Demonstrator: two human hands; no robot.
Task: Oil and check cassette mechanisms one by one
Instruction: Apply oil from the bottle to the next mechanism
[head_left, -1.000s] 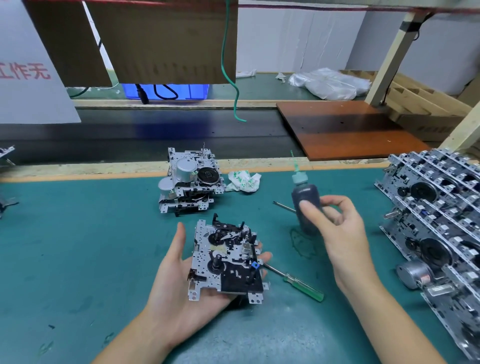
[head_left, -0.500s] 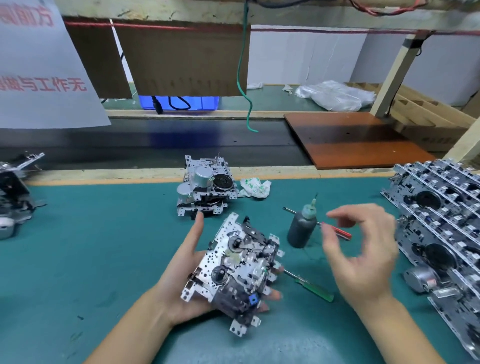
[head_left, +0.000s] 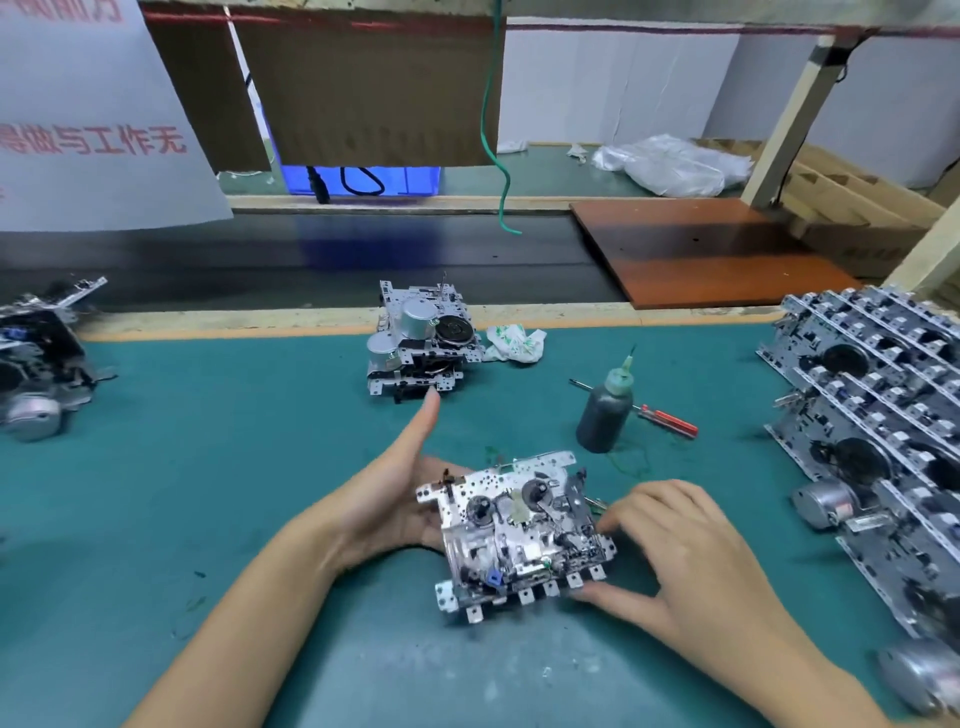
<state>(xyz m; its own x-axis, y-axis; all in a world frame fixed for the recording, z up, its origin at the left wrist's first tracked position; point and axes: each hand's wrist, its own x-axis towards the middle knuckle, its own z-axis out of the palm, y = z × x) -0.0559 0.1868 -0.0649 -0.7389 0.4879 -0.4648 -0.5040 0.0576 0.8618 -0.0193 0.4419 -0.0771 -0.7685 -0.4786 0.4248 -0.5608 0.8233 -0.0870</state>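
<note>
Oil bottle (head_left: 605, 410) upright on mat (head_left: 208, 467); both hands hold mechanism (head_left: 519, 535).

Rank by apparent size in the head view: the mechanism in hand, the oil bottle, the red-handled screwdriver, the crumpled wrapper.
1. Mechanism in hand, though nearest the camera.
2. Oil bottle.
3. Red-handled screwdriver and crumpled wrapper: too alike to rank.

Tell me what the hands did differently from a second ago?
The right hand let go of the oil bottle, left it standing on the green mat, and came down to touch the right side of the cassette mechanism. The left hand turned that mechanism round but kept it on its palm. The stacked mechanisms behind and the red screwdriver stayed put.
</note>
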